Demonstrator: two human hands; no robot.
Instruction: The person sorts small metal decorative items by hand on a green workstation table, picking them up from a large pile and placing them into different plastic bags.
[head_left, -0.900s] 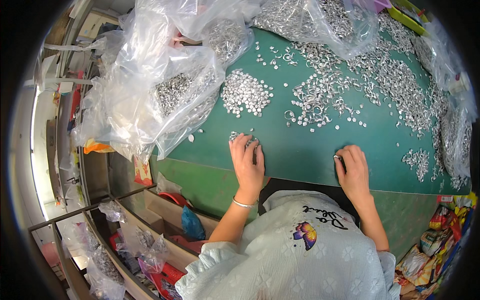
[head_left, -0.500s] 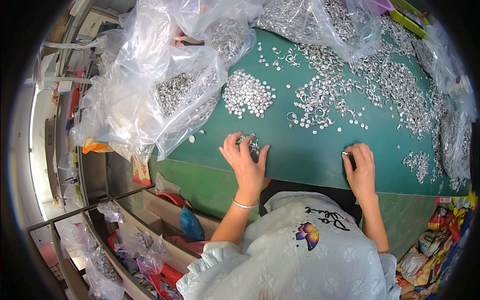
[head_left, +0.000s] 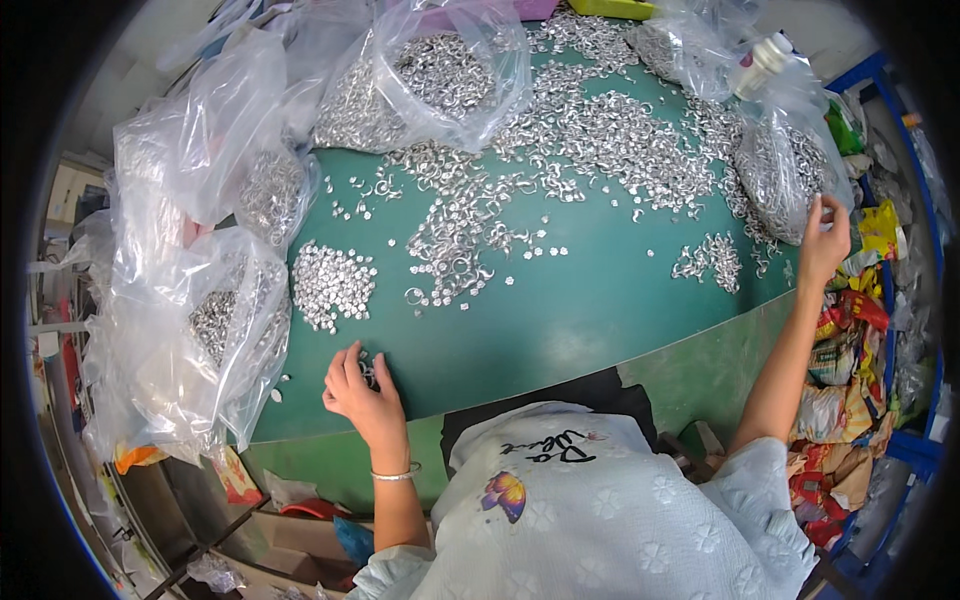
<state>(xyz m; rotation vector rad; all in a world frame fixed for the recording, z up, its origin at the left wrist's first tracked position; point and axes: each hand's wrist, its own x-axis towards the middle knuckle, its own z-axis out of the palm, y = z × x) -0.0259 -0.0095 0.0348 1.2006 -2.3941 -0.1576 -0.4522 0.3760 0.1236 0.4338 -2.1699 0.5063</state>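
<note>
My left hand [head_left: 366,398] rests at the near left edge of the green table, its fingers curled around several small silver ring-like pieces [head_left: 368,369]. Part of these pieces is hidden under the fingers. Stretched out to the far right, my right hand [head_left: 828,243] is at the near side of a clear plastic bag [head_left: 775,170] full of silver pieces. Its fingers are bent together, and whatever is between them cannot be made out. Beyond my left hand lies a heap of small flower-shaped silver pieces [head_left: 333,285]. Loose curved silver pieces [head_left: 450,240] spread across the table's middle.
Big clear bags [head_left: 235,320] of silver parts crowd the left side, with another open bag [head_left: 440,75] at the back. A small pile [head_left: 712,262] lies toward the right edge. A white bottle [head_left: 763,65] stands at the back right. Colourful packets [head_left: 850,400] fill the floor at right.
My right hand has moved right, from over the table with a small silver piece at its fingertips to the bag. My left hand stays near its place. The view has swung right.
</note>
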